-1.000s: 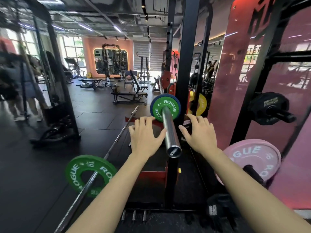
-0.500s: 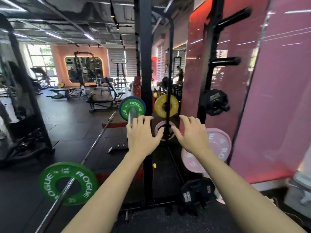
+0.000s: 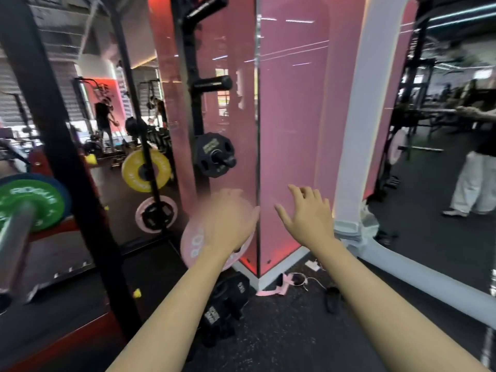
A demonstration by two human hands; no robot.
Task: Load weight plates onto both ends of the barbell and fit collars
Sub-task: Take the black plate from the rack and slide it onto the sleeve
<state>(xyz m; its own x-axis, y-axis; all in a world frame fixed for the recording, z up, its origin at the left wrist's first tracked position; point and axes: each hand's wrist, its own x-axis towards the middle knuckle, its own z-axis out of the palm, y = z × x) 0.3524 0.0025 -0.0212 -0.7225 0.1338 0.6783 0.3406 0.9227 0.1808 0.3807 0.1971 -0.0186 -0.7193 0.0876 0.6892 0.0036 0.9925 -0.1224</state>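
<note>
The gaze is being swung right, away from the barbell (image 3: 16, 232), now at far left. Both hands, left hand (image 3: 228, 224) and right hand (image 3: 308, 218), are being held empty, fingers spread, toward the pink plate (image 3: 192, 247); another plate is probably being fetched.

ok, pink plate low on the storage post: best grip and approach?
Take the pink plate by its rim, one hand on each side, coming from the front. It hangs upright on a peg, face toward the camera, so it likely slides straight off. Left hand is blurred in front of it; right hand is open, empty.
</note>
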